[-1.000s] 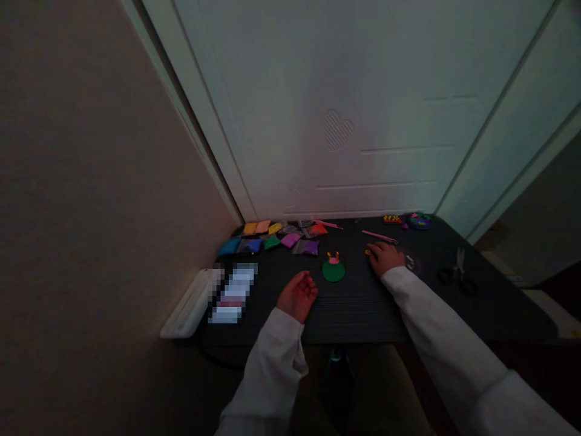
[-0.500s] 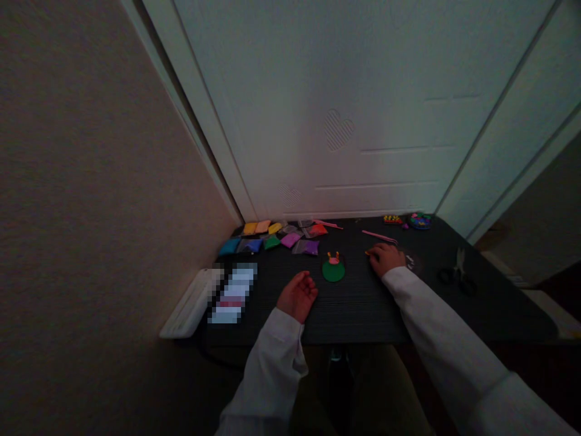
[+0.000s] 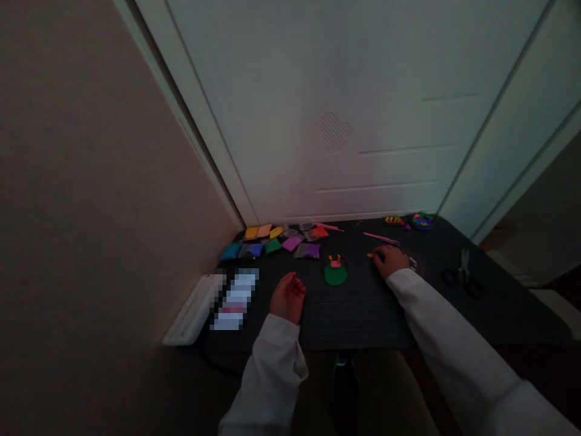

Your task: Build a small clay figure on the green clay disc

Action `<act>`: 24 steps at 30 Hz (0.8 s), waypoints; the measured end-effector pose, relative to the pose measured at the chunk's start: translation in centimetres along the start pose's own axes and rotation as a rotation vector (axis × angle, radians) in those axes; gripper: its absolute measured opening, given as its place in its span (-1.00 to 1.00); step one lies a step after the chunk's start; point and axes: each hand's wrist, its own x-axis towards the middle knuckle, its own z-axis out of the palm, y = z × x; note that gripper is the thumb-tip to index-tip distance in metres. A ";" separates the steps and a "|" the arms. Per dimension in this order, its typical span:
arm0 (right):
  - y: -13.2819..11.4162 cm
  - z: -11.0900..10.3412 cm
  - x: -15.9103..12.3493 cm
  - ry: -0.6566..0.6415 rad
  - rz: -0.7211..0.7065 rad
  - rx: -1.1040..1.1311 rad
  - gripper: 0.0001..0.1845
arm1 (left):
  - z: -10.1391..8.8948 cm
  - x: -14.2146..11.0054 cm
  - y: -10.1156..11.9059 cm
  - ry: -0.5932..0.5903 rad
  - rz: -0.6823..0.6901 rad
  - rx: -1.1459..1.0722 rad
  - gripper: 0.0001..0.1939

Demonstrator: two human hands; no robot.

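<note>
My right hand (image 3: 391, 260) rests low over the dark table, fingers bent and pinched at a small orange-yellow piece of clay (image 3: 371, 255) that pokes out past the fingertips. Further left, my left hand (image 3: 289, 297) lies palm inward with its fingers curled in, and nothing shows in it. Between the two hands stands a small clay figure: a green round base (image 3: 335, 275) with a pink part (image 3: 334, 264) and two orange stalks above it. Beside my right hand, partly hidden by it, is a clear round piece with white bits (image 3: 413, 263).
Several bags of coloured clay (image 3: 264, 249) lie at the back left. A lit phone (image 3: 235, 300) and a white box-like object (image 3: 195, 312) are at the left. Pink tools (image 3: 381, 238) lie behind my right hand. Scissors (image 3: 463, 275) and finished-looking clay pieces (image 3: 423, 221) are at the right.
My left hand has drawn slightly left, away from the green base, its fingers still curled. My right hand stays by the orange-yellow piece. The whole view has shifted a little.
</note>
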 end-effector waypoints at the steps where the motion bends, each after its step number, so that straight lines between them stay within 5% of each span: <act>1: 0.1 0.2 0.0 0.007 -0.001 0.010 -0.73 | -0.2 0.1 0.3 0.019 0.045 0.029 -0.95; 5: 0.5 0.7 0.2 0.030 -0.005 0.044 -0.73 | -0.8 0.7 0.5 0.030 0.264 0.426 -0.91; 12: 1.0 1.2 0.4 0.035 -0.019 0.066 -0.73 | -0.4 3.4 0.4 0.047 0.410 0.913 -0.92; 18: 1.3 1.3 0.7 0.018 -0.025 0.076 -0.75 | 0.6 5.9 1.3 0.093 0.569 1.172 -0.71; 24: 1.5 1.7 0.7 0.035 -0.019 0.080 -0.74 | 1.1 7.1 1.1 0.133 0.611 1.339 -0.76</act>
